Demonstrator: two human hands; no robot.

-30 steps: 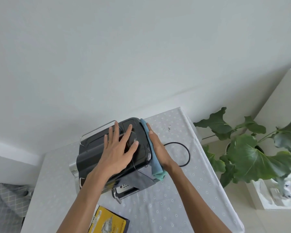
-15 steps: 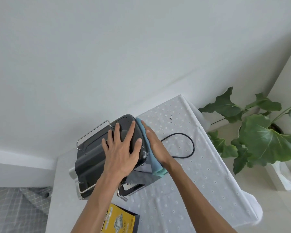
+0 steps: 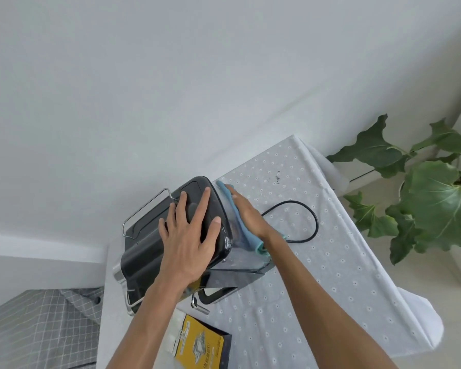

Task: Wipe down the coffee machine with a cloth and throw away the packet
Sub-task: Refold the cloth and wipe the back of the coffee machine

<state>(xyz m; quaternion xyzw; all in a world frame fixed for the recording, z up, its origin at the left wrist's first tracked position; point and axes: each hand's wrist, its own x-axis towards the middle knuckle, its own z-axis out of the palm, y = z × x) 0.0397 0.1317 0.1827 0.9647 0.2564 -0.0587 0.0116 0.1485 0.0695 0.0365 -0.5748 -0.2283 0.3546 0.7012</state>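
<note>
**Side wipe under way; packet not yet cleared**

Step in hand: wiping the coffee machine (image 3: 144, 257). It stands on the tabletop (image 3: 317, 275), close to the wall. The packet (image 3: 200, 347), yellow and black, lies flat on the tabletop just in front of the machine, touched by neither hand. That half of the task looks outstanding.

Left hand (image 3: 189, 235): laid flat on the machine's black top, fingers straight and spread, gripping nothing. It appears to steady the unit.

Right hand (image 3: 246, 213): flattened against the machine's right side with the blue cloth (image 3: 248, 237) between palm and panel. The fingers are extended and point toward the wall, pressing the cloth, not clutching it. The cloth's near end hangs bunched below the wrist.

Both forearms reach forward from the lower edge of the view.

Next move, as judged: run the cloth along the side panel under even pressure while the left hand holds firm. The black cord (image 3: 316, 222) loops just beside the right wrist and could snag.
</note>
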